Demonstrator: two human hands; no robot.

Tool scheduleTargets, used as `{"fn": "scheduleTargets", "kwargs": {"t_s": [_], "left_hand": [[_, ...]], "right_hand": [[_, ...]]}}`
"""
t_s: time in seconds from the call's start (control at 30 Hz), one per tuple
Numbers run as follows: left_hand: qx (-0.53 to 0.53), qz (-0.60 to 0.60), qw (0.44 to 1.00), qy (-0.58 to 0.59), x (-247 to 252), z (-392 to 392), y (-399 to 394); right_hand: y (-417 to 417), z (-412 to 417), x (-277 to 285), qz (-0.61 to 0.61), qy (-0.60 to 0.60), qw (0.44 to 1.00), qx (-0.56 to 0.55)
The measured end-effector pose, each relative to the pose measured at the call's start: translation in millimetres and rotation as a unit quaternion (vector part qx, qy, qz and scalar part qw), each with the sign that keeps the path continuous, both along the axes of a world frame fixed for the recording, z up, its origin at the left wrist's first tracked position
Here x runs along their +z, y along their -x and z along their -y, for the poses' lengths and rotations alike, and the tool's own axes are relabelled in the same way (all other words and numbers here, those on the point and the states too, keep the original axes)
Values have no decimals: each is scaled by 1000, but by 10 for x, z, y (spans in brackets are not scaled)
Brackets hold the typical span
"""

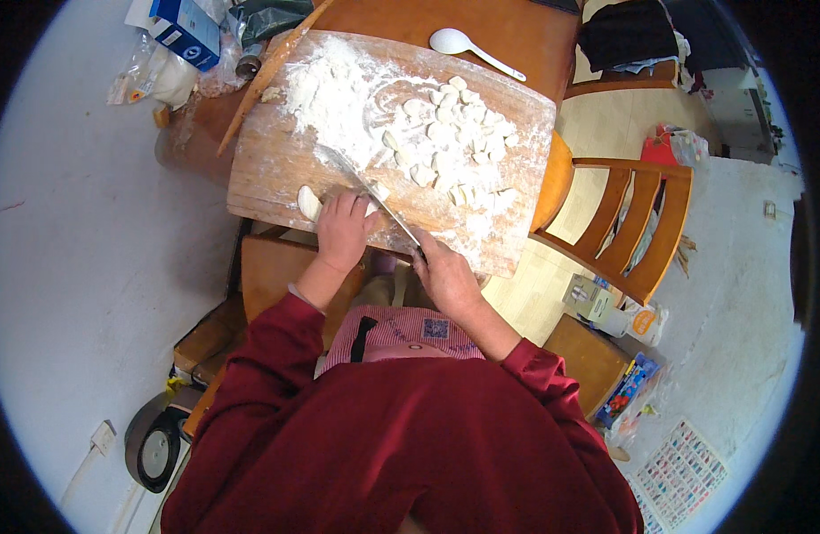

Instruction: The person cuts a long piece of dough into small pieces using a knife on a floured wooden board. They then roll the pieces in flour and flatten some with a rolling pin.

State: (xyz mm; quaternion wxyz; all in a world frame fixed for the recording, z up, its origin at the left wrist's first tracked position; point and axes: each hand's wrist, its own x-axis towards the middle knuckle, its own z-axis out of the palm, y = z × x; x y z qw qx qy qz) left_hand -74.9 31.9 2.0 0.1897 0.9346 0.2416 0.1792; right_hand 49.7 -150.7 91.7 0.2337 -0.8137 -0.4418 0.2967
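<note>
A floured wooden board [269, 173] lies before me on the table. My left hand [343, 227] rests on a roll of dough [308, 203] near the board's near edge, its fingers over the dough, one end showing at the left. My right hand [446, 272] is closed round the handle of a kitchen knife [376, 193], whose blade slants up and left beside my left fingertips. A small dough piece [381, 191] touches the blade's far side. Several cut dough pieces [443, 130] are scattered in flour on the right, beside a heap of loose flour [330, 83].
A long wooden rolling pin [266, 77] lies across the board's left edge. Beyond the board lies a white spoon [452, 41]. Plastic bags [173, 80] and a blue box [186, 33] stand at upper left. Wooden chairs [663, 233] flank the table at right.
</note>
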Motion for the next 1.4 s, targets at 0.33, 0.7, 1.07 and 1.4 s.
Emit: {"fn": "scheduleTargets", "kwargs": {"t_s": [0.33, 0.7, 1.07, 1.4], "left_hand": [[-25, 4, 999, -42, -18, 25, 32], [36, 42, 997, 52, 7, 52, 94], [87, 43, 991, 90, 28, -25, 102], [90, 41, 993, 61, -41, -54, 78]], "right_hand": [[-36, -9, 92, -6, 44, 999, 20], [-212, -640, -13, -43, 8, 999, 12], [97, -103, 97, -33, 30, 999, 15], [70, -375, -61, 50, 36, 996, 70]]}}
